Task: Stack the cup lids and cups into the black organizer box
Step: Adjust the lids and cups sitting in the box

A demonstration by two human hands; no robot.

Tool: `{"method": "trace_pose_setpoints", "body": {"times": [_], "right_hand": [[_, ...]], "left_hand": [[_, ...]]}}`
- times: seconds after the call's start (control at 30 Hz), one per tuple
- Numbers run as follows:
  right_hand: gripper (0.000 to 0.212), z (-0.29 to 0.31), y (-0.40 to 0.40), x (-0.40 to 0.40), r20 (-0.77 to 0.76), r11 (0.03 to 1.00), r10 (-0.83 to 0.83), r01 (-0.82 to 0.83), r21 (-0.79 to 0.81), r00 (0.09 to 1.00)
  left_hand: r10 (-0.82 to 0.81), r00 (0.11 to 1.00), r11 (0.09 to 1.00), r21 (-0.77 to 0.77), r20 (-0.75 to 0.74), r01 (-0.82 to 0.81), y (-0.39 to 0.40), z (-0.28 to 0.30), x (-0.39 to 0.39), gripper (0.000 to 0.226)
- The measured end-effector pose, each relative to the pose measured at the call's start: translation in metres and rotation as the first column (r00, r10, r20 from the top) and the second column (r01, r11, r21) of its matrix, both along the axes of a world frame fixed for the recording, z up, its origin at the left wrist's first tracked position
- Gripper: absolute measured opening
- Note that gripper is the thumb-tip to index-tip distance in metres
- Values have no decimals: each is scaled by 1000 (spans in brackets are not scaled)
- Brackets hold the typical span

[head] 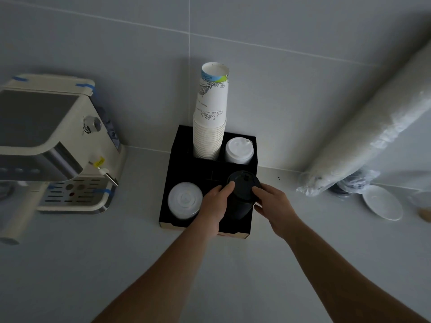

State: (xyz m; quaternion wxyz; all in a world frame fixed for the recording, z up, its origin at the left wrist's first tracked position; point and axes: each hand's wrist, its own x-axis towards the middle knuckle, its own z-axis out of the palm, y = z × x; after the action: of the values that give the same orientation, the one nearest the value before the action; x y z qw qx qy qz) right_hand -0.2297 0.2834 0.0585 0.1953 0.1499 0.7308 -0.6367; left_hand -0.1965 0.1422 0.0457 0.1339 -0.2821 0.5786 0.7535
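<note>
A black organizer box (182,145) with four compartments stands on the counter against the wall. Its back left compartment holds a tall stack of upside-down paper cups (211,117). White lids (239,150) fill the back right one, and clear lids (184,199) fill the front left one. A stack of black lids (242,192) sits in the front right compartment. My left hand (214,203) grips this stack from the left and my right hand (272,203) grips it from the right.
A cream espresso machine (58,141) stands at the left. At the right, a long plastic sleeve of cups (373,127) leans on the wall, with a white saucer (382,202) and dark bagged items (349,183) below it.
</note>
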Motion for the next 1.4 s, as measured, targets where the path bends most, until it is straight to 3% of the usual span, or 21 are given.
{"method": "trace_pose_setpoints", "body": {"times": [0.07, 0.17, 0.23, 0.3, 0.33, 0.47, 0.53, 0.63, 0.7, 0.8, 1.1, 1.23, 1.4], "right_hand": [[21, 2, 0, 2, -6, 1000, -3, 3, 15, 1000], [19, 6, 2, 2, 0, 999, -26, 26, 42, 1000], [35, 6, 6, 3, 9, 998, -49, 48, 35, 999], [51, 10, 10, 4, 9, 997, -70, 70, 16, 997], [51, 13, 12, 5, -4, 997, -70, 71, 10, 998], [41, 38, 15, 17, -107, 997, -75, 76, 8, 991], [38, 50, 11, 29, -209, 993, -6, 31, 117, 978], [43, 61, -5, 53, -306, 954, 135, -41, 297, 942], [38, 61, -20, 69, -337, 929, 225, -97, 356, 914], [30, 42, -38, 78, -297, 887, 335, -193, 419, 894], [53, -6, -84, 75, -116, 768, 533, -421, 483, 838], [62, -19, -103, 60, -77, 682, 595, -452, 576, 800], [70, -32, -121, 40, -84, 617, 632, -434, 656, 770]], "left_hand": [[13, 1000, 1000, 15, -14, -13, 0, 3, 1, 11], [21, 999, 1000, 15, -26, -20, -1, 5, 0, 11], [21, 999, 1000, 14, -32, -21, -3, 5, 1, 24], [5, 999, 999, 40, -48, -4, -7, 5, 5, 14], [2, 998, 998, 57, -55, 1, -10, 6, 9, 7], [9, 995, 990, 144, -100, 5, -28, 7, 29, 15], [58, 990, 982, 185, -126, -34, -41, 6, 44, 4], [131, 981, 989, 94, -143, -118, -63, -1, 66, 25], [190, 970, 982, 21, -153, -190, -76, -7, 78, 20], [241, 962, 968, -36, -127, -248, -95, -16, 92, 10], [213, 977, 969, -124, -20, -214, -117, -41, 97, 8], [165, 986, 973, -169, 16, -160, -112, -43, 86, 61], [150, 988, 972, -189, 39, -140, -105, -48, 64, 52]]}}
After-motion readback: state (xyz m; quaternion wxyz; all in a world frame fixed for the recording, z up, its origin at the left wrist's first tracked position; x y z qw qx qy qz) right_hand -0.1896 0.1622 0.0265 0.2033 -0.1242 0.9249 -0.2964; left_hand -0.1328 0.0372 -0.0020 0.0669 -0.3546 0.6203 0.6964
